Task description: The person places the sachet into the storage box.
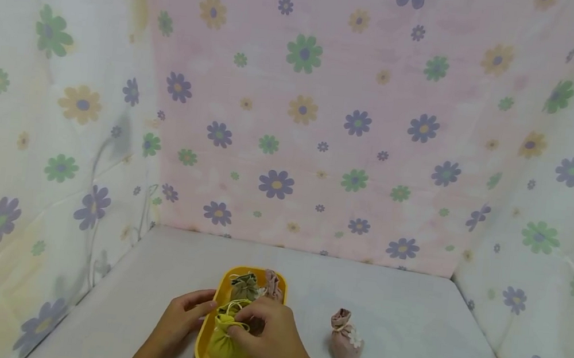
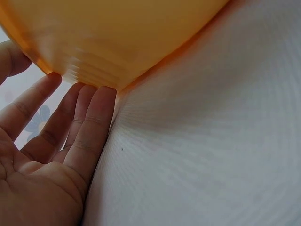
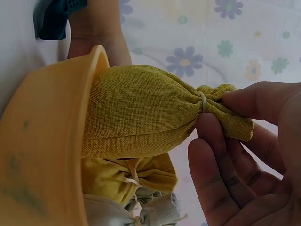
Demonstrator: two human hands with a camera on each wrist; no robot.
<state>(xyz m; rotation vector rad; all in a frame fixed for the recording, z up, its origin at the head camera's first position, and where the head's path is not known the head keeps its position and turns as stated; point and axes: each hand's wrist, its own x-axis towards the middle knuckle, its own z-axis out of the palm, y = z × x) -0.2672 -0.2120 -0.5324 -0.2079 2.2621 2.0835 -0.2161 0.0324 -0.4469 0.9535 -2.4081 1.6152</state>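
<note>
My right hand [image 1: 274,339] pinches the gathered neck of a yellow-green drawstring pouch [image 3: 141,110] between thumb and fingers. This pouch is at the near end of a yellow plastic tub [image 1: 202,338], its lower part hidden by the wall in the right wrist view. Fairly straight fingers of my left hand [image 1: 177,318] touch the tub's outer left side. Behind the held pouch are another yellow pouch [image 3: 113,181], a dark green one [image 1: 245,287] and a pink one [image 1: 273,284], all in the tub. A grey-looking pouch [image 3: 101,212] shows in the right wrist view.
To the right of the tub, a pink pouch [image 1: 346,346] with a white flower lies on the white table [image 1: 407,329]. Flower-patterned cloth walls [image 1: 316,147] enclose the table at the back and both sides. A dark strap-like item [image 3: 54,21] shows by the left wrist.
</note>
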